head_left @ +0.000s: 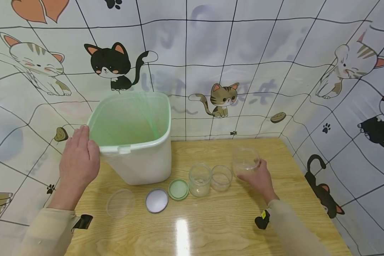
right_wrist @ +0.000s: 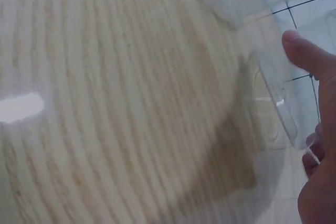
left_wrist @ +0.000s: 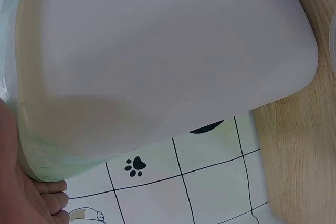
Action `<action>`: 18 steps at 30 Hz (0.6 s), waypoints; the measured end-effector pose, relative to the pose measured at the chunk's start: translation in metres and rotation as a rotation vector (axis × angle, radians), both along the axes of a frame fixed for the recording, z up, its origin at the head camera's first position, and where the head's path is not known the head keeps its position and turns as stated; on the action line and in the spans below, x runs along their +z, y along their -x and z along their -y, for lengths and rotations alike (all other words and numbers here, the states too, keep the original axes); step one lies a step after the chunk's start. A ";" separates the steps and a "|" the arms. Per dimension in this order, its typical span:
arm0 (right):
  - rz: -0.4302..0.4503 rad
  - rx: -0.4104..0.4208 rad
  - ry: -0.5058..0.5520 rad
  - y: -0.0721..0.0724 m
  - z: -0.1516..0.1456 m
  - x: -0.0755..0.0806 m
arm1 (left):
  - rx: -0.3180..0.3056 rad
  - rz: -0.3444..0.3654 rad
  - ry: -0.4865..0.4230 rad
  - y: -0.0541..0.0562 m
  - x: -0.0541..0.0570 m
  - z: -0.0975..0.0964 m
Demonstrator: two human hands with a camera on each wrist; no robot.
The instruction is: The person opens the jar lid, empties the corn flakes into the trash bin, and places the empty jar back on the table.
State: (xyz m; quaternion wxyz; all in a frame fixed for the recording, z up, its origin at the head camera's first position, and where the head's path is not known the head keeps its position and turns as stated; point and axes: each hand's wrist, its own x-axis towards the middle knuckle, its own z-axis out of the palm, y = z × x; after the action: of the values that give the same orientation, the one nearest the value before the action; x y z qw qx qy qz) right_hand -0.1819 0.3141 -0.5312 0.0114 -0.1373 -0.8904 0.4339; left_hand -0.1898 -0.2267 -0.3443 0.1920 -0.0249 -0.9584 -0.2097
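My left hand [head_left: 80, 158] rests against the left front corner of a white bin [head_left: 140, 163] lined with a green bag [head_left: 128, 124], its fingers looking straight in the head view. In the left wrist view the bin wall [left_wrist: 173, 51] fills most of the picture. To the right, my right hand [head_left: 259, 177] holds a clear jar [head_left: 245, 160] with thumb and fingers around its side. That jar [right_wrist: 275, 100] shows only in part in the right wrist view. Left of it stand a short clear jar [head_left: 222, 179] and a taller clear jar [head_left: 200, 181].
In front of the bin lie a green-rimmed lid [head_left: 178, 189], a white-faced lid [head_left: 156, 200] and a clear round lid [head_left: 120, 203]. All stand on a wooden table [head_left: 230, 220]. A cat-patterned sheet [head_left: 198, 42] hangs behind and at both sides.
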 end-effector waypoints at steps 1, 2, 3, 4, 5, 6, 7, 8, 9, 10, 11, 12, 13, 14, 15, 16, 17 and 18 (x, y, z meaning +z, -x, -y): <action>0.006 -0.002 0.007 -0.001 0.000 -0.002 | 0.001 0.001 0.001 0.000 0.000 0.000; 0.012 0.000 0.007 -0.002 0.000 -0.004 | 0.002 0.003 0.001 -0.001 0.000 0.000; 0.016 0.005 0.011 -0.003 0.000 -0.006 | 0.002 0.004 0.002 -0.001 0.000 0.001; 0.019 0.015 0.015 -0.004 -0.001 -0.009 | 0.003 0.006 0.002 -0.001 -0.001 0.001; 0.020 0.021 0.022 -0.005 -0.001 -0.011 | 0.004 0.009 0.003 -0.001 -0.001 0.001; 0.020 0.029 0.023 -0.007 -0.001 -0.014 | 0.002 0.010 0.003 -0.001 -0.001 0.001; 0.019 0.034 0.021 -0.008 -0.001 -0.016 | 0.000 0.010 0.002 -0.001 -0.001 0.001; 0.016 0.039 0.001 -0.009 -0.001 -0.018 | -0.003 0.011 0.002 0.000 0.000 0.001; 0.009 0.039 -0.018 -0.011 -0.002 -0.021 | -0.007 0.010 0.001 0.000 0.000 0.001; 0.001 0.034 -0.042 -0.012 -0.003 -0.023 | -0.010 0.009 0.002 0.001 0.000 0.001; -0.008 0.027 -0.068 -0.013 -0.003 -0.024 | -0.013 0.007 0.001 0.001 0.000 0.001; -0.017 0.021 -0.093 -0.013 -0.004 -0.026 | -0.015 0.006 0.001 0.001 0.000 0.000; -0.025 0.015 -0.114 -0.013 -0.005 -0.027 | -0.016 0.006 0.001 0.002 0.000 0.000; -0.034 0.013 -0.135 -0.013 -0.005 -0.028 | -0.017 0.006 0.002 0.002 0.001 -0.001; -0.040 0.017 -0.142 -0.013 -0.006 -0.029 | -0.017 0.007 0.001 0.002 0.001 -0.001; -0.044 0.025 -0.148 -0.013 -0.006 -0.029 | -0.017 0.010 0.000 0.002 0.001 -0.001; -0.045 0.037 -0.157 -0.013 -0.007 -0.029 | -0.018 0.013 -0.002 0.002 0.001 -0.001; -0.047 0.050 -0.162 -0.013 -0.008 -0.029 | -0.020 0.017 -0.005 0.002 0.002 0.000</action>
State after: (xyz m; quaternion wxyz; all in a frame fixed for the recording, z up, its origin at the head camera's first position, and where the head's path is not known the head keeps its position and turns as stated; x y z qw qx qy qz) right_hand -0.1691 0.3219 -0.5606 0.0325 -0.1034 -0.9251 0.3638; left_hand -0.1916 -0.2265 -0.3427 0.1818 -0.0323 -0.9591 -0.2144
